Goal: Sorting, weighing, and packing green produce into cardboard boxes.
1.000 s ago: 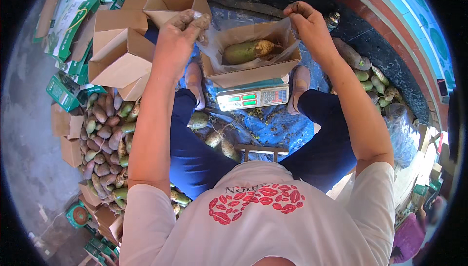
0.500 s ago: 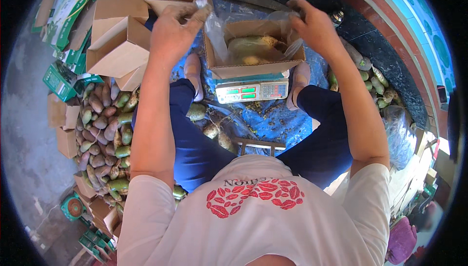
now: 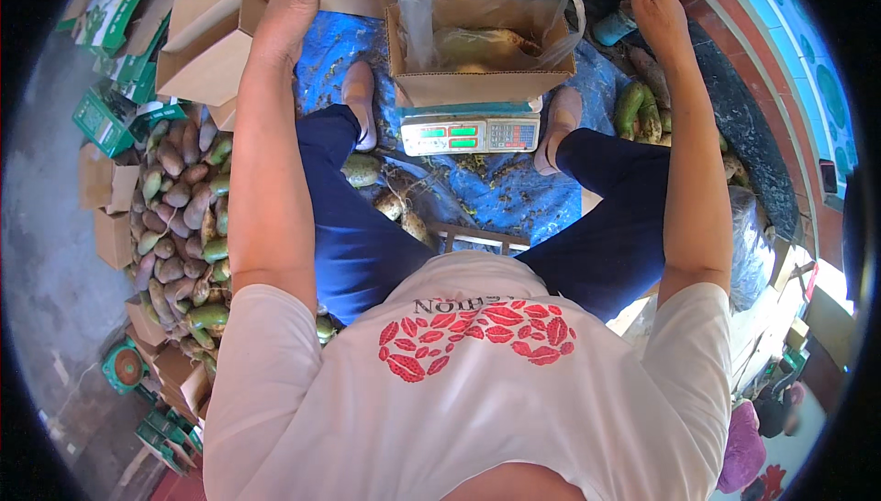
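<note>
Well, a cardboard box [image 3: 477, 88] stands on the electronic scale [image 3: 468, 135] between and ahead of my feet, lined with a clear plastic bag [image 3: 416, 19] that pokes up past the rim; a big pale-green vegetable [image 3: 473, 45] lies inside. My left hand [image 3: 295, 7], fingers stretched, and right hand [image 3: 655, 7], fingers spread, are both off the bag. Further left, open cartons [image 3: 206, 56] sit beyond heaped vegetables [image 3: 174, 212].
</note>
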The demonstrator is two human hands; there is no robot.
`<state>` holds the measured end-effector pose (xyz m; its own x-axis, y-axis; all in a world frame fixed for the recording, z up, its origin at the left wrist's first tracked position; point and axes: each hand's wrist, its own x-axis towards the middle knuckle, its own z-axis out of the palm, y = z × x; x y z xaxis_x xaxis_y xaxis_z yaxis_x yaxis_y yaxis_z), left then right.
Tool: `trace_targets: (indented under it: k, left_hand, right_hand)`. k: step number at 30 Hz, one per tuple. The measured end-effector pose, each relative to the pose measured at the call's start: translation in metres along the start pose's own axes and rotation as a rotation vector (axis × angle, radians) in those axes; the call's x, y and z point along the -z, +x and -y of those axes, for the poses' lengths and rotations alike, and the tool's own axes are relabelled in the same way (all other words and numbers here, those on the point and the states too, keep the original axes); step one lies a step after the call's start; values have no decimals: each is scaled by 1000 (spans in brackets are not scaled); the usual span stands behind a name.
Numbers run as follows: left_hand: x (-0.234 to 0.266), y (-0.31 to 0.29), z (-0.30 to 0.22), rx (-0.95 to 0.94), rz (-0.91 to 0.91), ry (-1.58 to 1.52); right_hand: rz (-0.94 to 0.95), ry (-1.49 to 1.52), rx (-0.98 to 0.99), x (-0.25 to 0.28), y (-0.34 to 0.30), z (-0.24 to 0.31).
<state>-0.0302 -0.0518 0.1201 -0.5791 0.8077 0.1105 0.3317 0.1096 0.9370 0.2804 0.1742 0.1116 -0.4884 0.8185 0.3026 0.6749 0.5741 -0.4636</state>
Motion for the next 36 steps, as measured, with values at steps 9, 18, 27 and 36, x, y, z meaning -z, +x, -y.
trace_targets:
  k: [9,18,27,36]
  left_hand:
    - [-6,2,29,-204,420,340]
    - [-41,2,28,-159,445,450]
    - [-88,5,61,-238,324,180]
    - [-151,8,60,65,420,106]
  right_hand:
    - [262,282,-187,-9,-21,18]
    - [321,-65,38,-25,-30,38]
    - [341,177,27,-55,-25,28]
    - [415,222,645,-43,-35,81]
